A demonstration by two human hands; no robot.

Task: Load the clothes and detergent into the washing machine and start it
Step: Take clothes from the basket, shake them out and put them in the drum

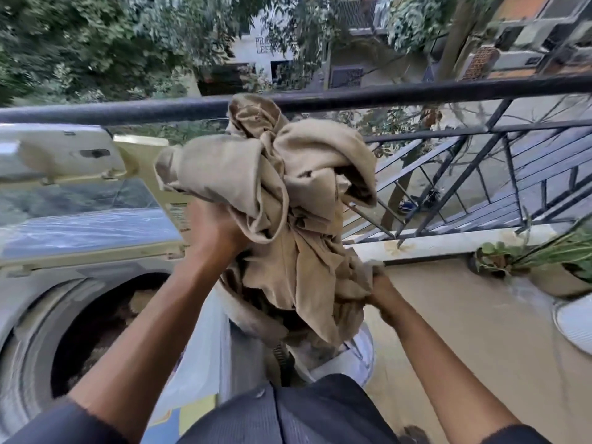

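Note:
A bundle of beige clothes hangs in the air at the middle of the view, above a white bucket. My left hand grips the bundle from below on its left side. My right hand grips a lower fold on the right. The washing machine stands at the left with its round drum opening showing; some light cloth lies inside the dark drum. Its raised lid leans back against the railing.
A black metal railing runs across behind the clothes, with trees and buildings beyond. Potted plants sit on the balcony ledge at the right. A white round object lies at the right edge on the tan floor.

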